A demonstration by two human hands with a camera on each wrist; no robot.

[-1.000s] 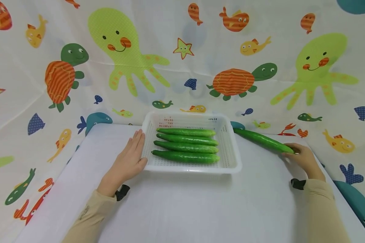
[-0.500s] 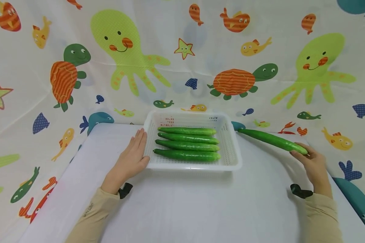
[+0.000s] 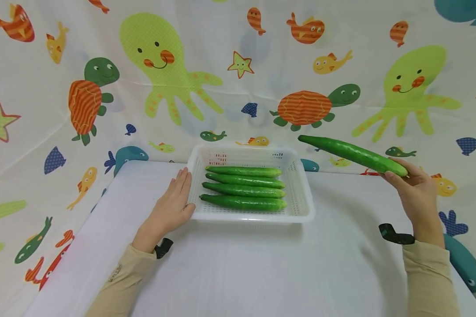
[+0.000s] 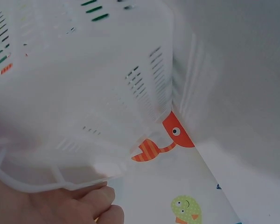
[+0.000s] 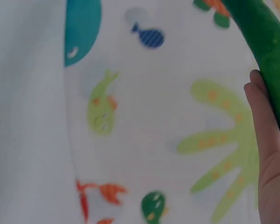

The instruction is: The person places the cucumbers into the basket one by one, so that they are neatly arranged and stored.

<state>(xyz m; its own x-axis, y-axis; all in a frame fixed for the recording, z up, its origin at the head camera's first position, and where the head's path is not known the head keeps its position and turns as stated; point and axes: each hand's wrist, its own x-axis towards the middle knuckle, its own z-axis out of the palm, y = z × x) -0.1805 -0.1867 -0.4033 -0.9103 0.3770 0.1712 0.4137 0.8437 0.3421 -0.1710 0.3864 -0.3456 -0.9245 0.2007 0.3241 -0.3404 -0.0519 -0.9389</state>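
Observation:
In the head view my right hand (image 3: pixel 418 193) grips a long green cucumber (image 3: pixel 353 154) by its paler end. The cucumber is off the table, its darker tip pointing left and slightly up. The right wrist view shows the same cucumber (image 5: pixel 266 51) along the thumb side of the hand (image 5: pixel 270 135). My left hand (image 3: pixel 168 207) lies with straight fingers against the left wall of a white plastic basket (image 3: pixel 250 218). Several cucumbers (image 3: pixel 243 190) lie side by side inside it. From the left wrist, the basket's slotted wall (image 4: pixel 84 102) shows above the fingers (image 4: pixel 100 200).
The basket stands near the back edge of a white table (image 3: pixel 246 268). Behind the table hangs a curtain (image 3: pixel 262 57) printed with sea animals. A black wrist strap mount (image 3: pixel 394 235) sits on the right wrist, another mount (image 3: pixel 164 248) on the left.
My right hand has lifted the cucumber from the table, raising it up and drawing it slightly right. The left hand stays against the basket, which has hardly shifted.

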